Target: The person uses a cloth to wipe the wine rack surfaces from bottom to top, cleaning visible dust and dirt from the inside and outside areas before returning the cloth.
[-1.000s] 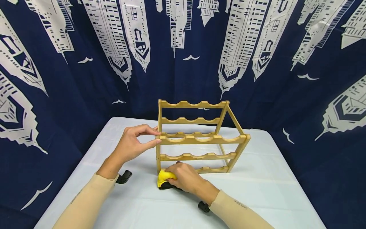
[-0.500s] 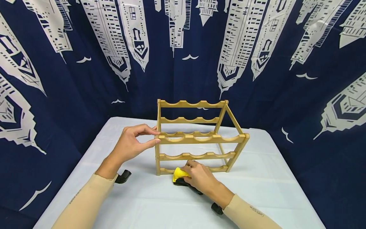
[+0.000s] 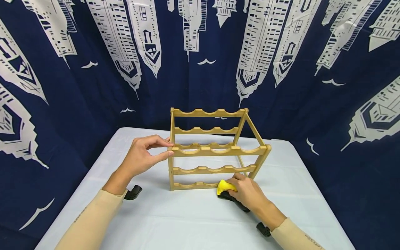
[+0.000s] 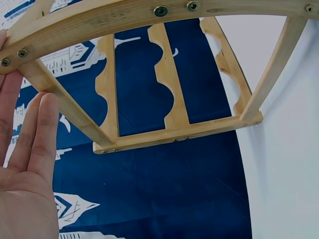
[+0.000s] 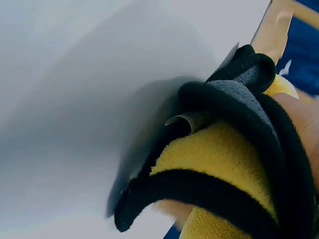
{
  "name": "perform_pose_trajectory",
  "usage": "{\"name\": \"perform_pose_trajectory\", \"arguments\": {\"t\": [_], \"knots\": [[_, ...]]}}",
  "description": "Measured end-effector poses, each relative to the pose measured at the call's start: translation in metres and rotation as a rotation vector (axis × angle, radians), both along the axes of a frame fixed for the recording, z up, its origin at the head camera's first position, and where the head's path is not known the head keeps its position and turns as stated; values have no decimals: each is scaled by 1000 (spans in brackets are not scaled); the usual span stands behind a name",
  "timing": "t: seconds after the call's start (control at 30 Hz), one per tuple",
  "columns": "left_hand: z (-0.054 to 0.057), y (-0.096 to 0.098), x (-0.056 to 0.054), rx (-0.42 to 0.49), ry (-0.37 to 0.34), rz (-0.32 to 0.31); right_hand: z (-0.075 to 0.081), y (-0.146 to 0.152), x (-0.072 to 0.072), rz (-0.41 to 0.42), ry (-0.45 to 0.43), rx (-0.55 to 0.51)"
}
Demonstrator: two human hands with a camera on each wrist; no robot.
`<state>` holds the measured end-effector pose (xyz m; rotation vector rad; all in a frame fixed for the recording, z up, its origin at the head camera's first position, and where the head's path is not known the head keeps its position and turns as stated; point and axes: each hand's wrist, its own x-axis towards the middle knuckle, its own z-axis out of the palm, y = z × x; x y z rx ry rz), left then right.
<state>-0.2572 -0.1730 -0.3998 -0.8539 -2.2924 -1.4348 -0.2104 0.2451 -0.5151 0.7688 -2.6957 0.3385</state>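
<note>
A wooden wine rack (image 3: 218, 151) with scalloped rails stands upright on the table. My left hand (image 3: 142, 154) pinches its front left upright near the top rail between thumb and fingers. In the left wrist view, fingers of that hand (image 4: 30, 149) lie beside a side bar of the rack (image 4: 169, 137). My right hand (image 3: 248, 194) grips a bunched yellow cloth (image 3: 225, 187) with black edging at the right part of the bottom front rail. Up close in the right wrist view, the cloth (image 5: 214, 154) looks fluffy, with a grey patch and a small white tag.
A white cloth covers the table (image 3: 187, 222). Behind and around it hangs a dark blue curtain (image 3: 193, 83) printed with white buildings and birds. A black wrist camera sits below each hand, the left one (image 3: 133, 192) close over the table.
My right hand has slid the cloth rightward along the bottom front rail, from the left corner toward the right corner. The left hand keeps its grip on the rack, which stays put.
</note>
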Motion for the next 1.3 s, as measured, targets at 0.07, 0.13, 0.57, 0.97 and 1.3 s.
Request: {"name": "perform_pose_trajectory", "arguments": {"t": [0.07, 0.13, 0.57, 0.97, 1.3], "knots": [[0, 1, -1, 2, 0, -7, 0, 13, 3, -64, 9, 6], [0, 1, -1, 5, 5, -12, 0, 26, 6, -118, 32, 16], [-2, -2, -2, 32, 22, -30, 1, 53, 17, -147, 227, 6], [-1, -2, -1, 48, -32, -34, 24, 7, 19, 269, 446, -267], [4, -2, 2, 8, -70, -18, 40, -100, 5, 398, 444, -655]]}}
